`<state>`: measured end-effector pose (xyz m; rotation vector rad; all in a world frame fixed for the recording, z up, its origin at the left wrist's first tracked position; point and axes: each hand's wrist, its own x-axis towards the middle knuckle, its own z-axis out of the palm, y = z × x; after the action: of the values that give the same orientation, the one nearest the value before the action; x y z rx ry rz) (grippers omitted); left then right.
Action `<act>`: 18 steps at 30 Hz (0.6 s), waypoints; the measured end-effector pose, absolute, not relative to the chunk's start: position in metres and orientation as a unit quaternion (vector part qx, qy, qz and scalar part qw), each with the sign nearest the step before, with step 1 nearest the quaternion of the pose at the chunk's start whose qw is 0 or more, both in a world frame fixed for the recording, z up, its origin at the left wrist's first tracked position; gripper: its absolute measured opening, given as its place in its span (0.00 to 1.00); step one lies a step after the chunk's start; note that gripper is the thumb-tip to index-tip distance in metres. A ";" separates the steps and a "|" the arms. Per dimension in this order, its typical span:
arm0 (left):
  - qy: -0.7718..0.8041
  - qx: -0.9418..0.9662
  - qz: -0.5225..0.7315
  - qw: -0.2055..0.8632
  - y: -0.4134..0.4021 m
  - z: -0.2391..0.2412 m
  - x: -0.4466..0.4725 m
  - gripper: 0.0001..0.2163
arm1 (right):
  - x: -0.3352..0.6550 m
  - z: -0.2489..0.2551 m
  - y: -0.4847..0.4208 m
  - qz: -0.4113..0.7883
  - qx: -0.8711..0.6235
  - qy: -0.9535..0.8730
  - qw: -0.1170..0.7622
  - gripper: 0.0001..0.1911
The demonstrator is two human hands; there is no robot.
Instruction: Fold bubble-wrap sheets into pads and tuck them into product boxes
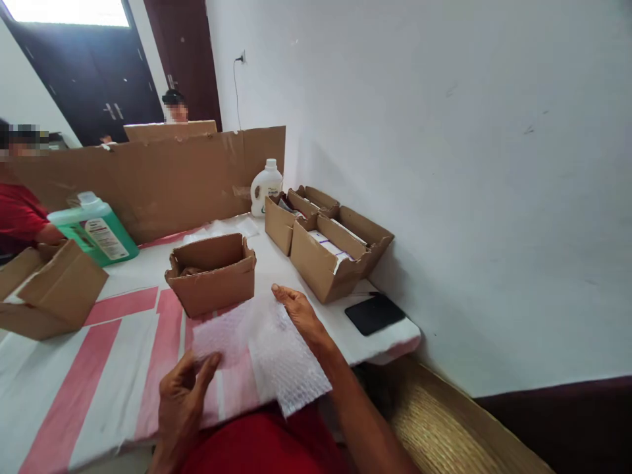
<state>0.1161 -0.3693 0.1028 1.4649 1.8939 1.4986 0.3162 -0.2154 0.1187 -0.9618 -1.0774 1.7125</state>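
Note:
A see-through sheet of bubble wrap (291, 362) is spread between my hands over the table's near edge. Its left part is pinched between the thumb and fingers of my left hand (185, 395). At the upper right, my right hand (301, 313) grips the sheet near its top edge, with the lower right part hanging beneath my wrist. Just beyond the sheet stands an open cardboard box (212, 286), with something brown inside that I cannot make out.
Several cardboard boxes (320, 270) holding white packets stand by the wall. A black phone-like slab (375, 315) lies at the right edge. Left are another box (64, 296) and a green liquid jug (99, 230). A white jug (267, 187) stands before a cardboard partition (162, 184); people sit beyond.

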 end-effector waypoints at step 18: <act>0.655 0.156 0.642 0.367 -0.398 0.089 0.099 0.27 | 0.242 0.086 -0.312 0.700 -0.241 -0.639 0.210 0.15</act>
<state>0.0986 -0.3976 0.0890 0.4011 1.6835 1.6482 0.2417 -0.3117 0.0861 -0.6694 -1.7778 1.9454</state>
